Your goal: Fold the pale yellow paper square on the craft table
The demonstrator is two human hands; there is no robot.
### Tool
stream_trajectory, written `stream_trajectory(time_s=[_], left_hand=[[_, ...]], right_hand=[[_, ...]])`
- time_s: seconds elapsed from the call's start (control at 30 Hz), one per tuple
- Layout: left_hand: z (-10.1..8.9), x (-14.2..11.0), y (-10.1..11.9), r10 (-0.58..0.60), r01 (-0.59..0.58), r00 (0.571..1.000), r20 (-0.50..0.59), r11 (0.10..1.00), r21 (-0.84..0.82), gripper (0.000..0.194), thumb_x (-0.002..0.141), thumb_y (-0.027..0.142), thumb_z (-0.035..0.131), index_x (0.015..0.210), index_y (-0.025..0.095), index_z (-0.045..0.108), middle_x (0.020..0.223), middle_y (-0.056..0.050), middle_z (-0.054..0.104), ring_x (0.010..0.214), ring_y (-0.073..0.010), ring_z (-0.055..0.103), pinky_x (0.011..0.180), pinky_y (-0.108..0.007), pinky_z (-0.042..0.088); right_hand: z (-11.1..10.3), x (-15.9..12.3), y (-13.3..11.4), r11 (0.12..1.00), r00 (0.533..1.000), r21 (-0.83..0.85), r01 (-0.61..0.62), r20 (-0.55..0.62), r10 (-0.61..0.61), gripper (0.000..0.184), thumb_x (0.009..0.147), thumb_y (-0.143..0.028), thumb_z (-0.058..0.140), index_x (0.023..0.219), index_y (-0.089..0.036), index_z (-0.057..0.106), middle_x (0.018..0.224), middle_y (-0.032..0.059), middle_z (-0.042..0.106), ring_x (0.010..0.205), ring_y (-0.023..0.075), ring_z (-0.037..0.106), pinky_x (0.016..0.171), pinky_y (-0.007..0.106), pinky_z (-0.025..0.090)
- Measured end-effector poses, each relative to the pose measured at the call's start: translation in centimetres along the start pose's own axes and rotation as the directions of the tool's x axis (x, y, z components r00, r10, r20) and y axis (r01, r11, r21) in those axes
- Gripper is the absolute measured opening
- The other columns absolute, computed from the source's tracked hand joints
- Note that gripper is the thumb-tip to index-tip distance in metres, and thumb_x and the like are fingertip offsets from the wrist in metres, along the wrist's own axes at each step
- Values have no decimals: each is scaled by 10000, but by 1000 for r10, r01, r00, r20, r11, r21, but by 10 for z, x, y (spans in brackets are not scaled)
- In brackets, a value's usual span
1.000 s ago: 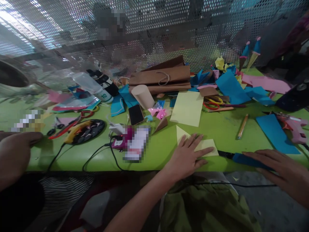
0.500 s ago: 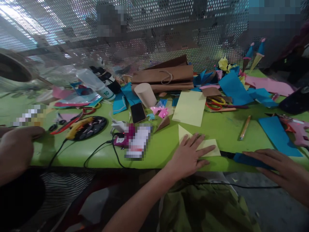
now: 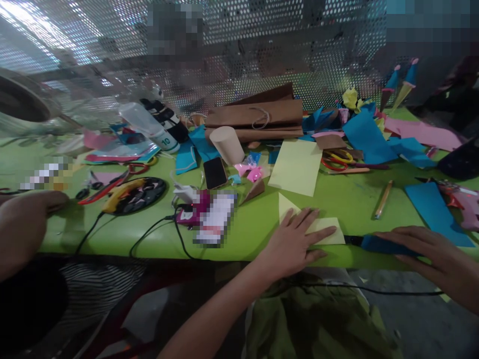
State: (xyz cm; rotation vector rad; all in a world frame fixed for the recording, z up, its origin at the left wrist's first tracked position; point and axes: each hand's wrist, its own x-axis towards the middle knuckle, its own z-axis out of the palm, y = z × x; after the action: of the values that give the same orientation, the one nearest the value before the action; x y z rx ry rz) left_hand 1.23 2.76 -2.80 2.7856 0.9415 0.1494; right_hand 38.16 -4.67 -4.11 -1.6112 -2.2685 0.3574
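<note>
My left hand [image 3: 295, 237] lies flat with fingers spread on a cut piece of pale yellow paper [image 3: 333, 229], pressing it to the green table near the front edge. A pointed corner of the paper shows beyond my fingertips. To the right, my right hand [image 3: 422, 249] is wrapped round a blue-handled utility knife [image 3: 385, 245]. Its dark end points left and meets the paper's right edge; how far it runs under the paper is hidden. A larger yellow sheet [image 3: 295, 167] lies just beyond my left hand.
A pencil [image 3: 383, 199], blue paper [image 3: 437, 212] and a pink glue gun [image 3: 467, 204] lie right. Scissors [image 3: 337, 160] and brown paper rolls [image 3: 254, 117] lie behind. Left are phones [image 3: 215, 173], a power strip [image 3: 192, 214], cords and another person's hand [image 3: 26, 224].
The view has shifted slightly. My left hand still presses the paper, and my right hand with the knife is almost where it was.
</note>
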Motion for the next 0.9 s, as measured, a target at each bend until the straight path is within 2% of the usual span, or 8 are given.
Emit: stream_trajectory(time_s=[0.2, 0.37, 0.47, 0.6, 0.9], left_hand=[[2, 0, -1, 3, -4, 1000, 20, 999, 41, 659, 1084, 577, 320, 1675, 339, 153, 1751, -81, 194, 1617, -302, 181, 1274, -595, 221], [4, -1, -1, -11, 11, 1000, 6, 997, 79, 655, 1097, 548, 292, 1682, 302, 128, 1750, -66, 204, 1618, -270, 183, 1291, -546, 219], [3, 0, -2, -2, 2, 1000, 5, 998, 62, 602, 1105, 514, 299, 1671, 353, 170, 1750, -48, 210, 1614, -272, 198, 1281, -559, 240], [3, 1, -1, -7, 7, 1000, -14, 1000, 24, 507, 1106, 502, 321, 1611, 458, 314, 1747, -16, 222, 1604, -278, 232, 1257, -589, 271], [3, 1, 1, -9, 9, 1000, -21, 1000, 18, 512, 1092, 511, 378, 1599, 442, 352, 1745, -41, 230, 1600, -290, 241, 1244, -613, 283]], right_hand=[[-3, 2, 3, 1000, 1000, -2, 10, -24, -10, 445, 984, -551, 535, 1412, -469, 629, 1301, 65, 716, 1173, 326, 688, 916, 531, 607], [-1, 5, -3, 999, 999, -21, 39, -26, -40, 442, 983, -565, 527, 1393, -460, 655, 1256, 68, 737, 1130, 320, 706, 891, 501, 624], [3, 3, 0, 998, 999, -36, 42, -20, -43, 439, 985, -564, 518, 1400, -485, 640, 1249, 62, 733, 1118, 316, 710, 882, 513, 629], [6, -7, 10, 998, 998, -38, 45, 37, -44, 467, 987, -558, 513, 1444, -501, 589, 1281, 51, 722, 1141, 311, 705, 891, 520, 632], [9, -13, 4, 999, 999, -34, 16, 36, -15, 486, 1004, -551, 475, 1460, -439, 600, 1304, 73, 716, 1157, 307, 697, 918, 480, 627]])
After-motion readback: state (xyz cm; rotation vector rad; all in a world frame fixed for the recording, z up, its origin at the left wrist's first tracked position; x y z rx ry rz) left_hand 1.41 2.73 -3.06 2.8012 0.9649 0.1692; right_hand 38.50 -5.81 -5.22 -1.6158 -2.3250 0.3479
